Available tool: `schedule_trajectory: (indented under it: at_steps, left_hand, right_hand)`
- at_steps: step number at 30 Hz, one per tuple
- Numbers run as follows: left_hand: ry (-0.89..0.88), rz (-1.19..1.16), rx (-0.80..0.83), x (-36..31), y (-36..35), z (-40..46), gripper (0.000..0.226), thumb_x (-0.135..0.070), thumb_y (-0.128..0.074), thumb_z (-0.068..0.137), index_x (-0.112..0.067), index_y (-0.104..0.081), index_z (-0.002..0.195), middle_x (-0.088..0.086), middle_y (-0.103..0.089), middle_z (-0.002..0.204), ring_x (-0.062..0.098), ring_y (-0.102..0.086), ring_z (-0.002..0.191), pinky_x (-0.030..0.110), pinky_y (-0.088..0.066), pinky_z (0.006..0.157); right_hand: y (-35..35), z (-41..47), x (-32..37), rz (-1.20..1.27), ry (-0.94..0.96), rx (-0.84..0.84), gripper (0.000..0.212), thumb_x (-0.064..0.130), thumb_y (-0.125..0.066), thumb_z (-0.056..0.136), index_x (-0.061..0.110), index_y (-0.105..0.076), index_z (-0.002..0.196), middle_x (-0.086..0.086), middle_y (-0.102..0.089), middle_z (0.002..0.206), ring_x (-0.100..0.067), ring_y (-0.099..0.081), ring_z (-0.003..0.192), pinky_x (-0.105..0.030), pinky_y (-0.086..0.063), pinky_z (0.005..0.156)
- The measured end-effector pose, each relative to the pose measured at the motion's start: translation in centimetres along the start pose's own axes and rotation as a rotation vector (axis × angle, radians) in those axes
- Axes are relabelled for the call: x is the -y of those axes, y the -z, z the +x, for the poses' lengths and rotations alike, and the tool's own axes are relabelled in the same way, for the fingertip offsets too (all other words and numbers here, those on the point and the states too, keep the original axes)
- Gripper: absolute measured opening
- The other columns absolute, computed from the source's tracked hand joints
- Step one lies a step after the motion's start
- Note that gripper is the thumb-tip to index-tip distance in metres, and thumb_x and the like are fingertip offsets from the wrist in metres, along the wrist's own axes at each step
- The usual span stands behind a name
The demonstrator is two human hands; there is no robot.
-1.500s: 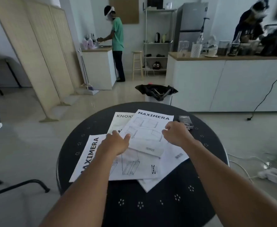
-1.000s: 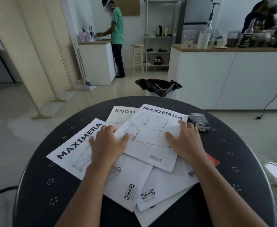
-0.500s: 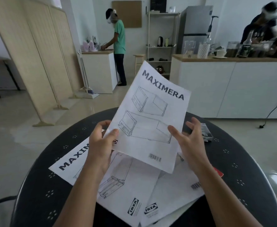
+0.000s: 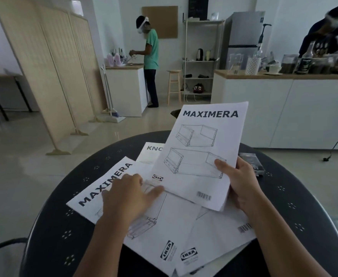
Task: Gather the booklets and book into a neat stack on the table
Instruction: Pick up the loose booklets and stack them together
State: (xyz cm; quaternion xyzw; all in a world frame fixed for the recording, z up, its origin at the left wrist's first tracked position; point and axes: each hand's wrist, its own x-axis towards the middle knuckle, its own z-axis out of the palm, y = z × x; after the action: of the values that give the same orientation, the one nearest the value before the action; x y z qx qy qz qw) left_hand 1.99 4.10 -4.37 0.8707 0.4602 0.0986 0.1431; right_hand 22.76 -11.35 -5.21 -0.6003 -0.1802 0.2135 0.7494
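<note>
A white MAXIMERA booklet (image 4: 202, 154) is lifted and tilted above the round dark table (image 4: 54, 226), gripped at its right edge by my right hand (image 4: 242, 184). My left hand (image 4: 128, 196) lies flat, fingers spread, on a second MAXIMERA booklet (image 4: 104, 188) that rests on the table. A KNOXHULT booklet (image 4: 152, 152) peeks out behind it. Two more white booklets (image 4: 220, 236) with IKEA logos lie overlapped near the front edge. No book is visible in the pile.
A small dark packet (image 4: 252, 162) lies on the table at the right. Beyond the table are a white counter (image 4: 284, 108) and a folding screen (image 4: 44, 76). One person stands at the far sink (image 4: 150, 60), another behind the counter (image 4: 324, 37).
Both hands went from pressing on the pile to lifting the top MAXIMERA booklet. My left hand has since let go of it and dropped onto the booklet below; my right hand now holds it.
</note>
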Motion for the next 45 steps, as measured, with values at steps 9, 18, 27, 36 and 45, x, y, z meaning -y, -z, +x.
schedule_trajectory:
  at_steps: [9, 18, 27, 36, 45]
  left_hand:
    - [-0.260, -0.275, 0.333, 0.7, 0.4, 0.7, 0.071, -0.069, -0.082, 0.060, -0.049, -0.064, 0.126, -0.034, -0.038, 0.145, -0.003, -0.012, 0.147, 0.050, -0.006, 0.125]
    - [0.289, -0.181, -0.014, 3.1, 0.7, 1.4, 0.103, -0.081, -0.075, 0.054, -0.014, -0.049, 0.128, 0.010, -0.063, 0.127, 0.035, -0.057, 0.121, 0.050, -0.050, 0.097]
    - [0.090, -0.613, -0.301, 3.9, 1.8, 1.7, 0.019, -0.007, -0.073, 0.089, -0.010, -0.075, 0.107, 0.005, -0.078, 0.096, 0.022, -0.072, 0.082, 0.030, -0.053, 0.066]
    - [-0.159, -1.166, -0.470, 2.7, 3.3, 0.8, 0.028, -0.008, -0.065, 0.095, -0.035, -0.072, 0.095, -0.004, -0.079, 0.091, 0.015, -0.074, 0.085, 0.031, -0.056, 0.073]
    - [-0.102, -1.262, -0.352, 1.1, 2.2, 1.3, 0.021, -0.012, -0.065, 0.095, -0.032, -0.072, 0.097, -0.007, -0.080, 0.094, 0.011, -0.075, 0.091, 0.027, -0.055, 0.075]
  right_hand:
    - [0.1, 0.0, 0.7, 0.075, 0.182, -0.131, 0.016, 0.009, -0.064, 0.097, 0.021, -0.073, 0.093, 0.017, -0.079, 0.077, -0.012, -0.075, 0.079, -0.032, -0.060, 0.075]
    - [0.0, 0.3, 0.4, 0.028, 0.147, -0.115, 0.022, 0.018, -0.054, 0.103, 0.027, -0.069, 0.090, 0.012, -0.078, 0.081, -0.011, -0.075, 0.079, -0.031, -0.060, 0.068]
    - [-0.1, 0.5, 0.4, 0.055, 0.156, -0.252, 0.024, 0.015, -0.046, 0.106, 0.029, -0.064, 0.113, 0.011, -0.073, 0.095, -0.003, -0.073, 0.073, -0.030, -0.062, 0.065]
    - [0.8, 0.5, 0.4, 0.210, 0.181, -0.359, 0.030, 0.013, -0.044, 0.106, 0.031, -0.068, 0.107, 0.013, -0.074, 0.093, -0.013, -0.070, 0.094, -0.032, -0.055, 0.082]
    - [-0.9, -1.6, 2.1, -0.016, -0.017, 0.115, 0.018, 0.014, -0.050, 0.103, 0.018, -0.065, 0.112, -0.005, -0.077, 0.084, -0.021, -0.073, 0.062, -0.034, -0.061, 0.050]
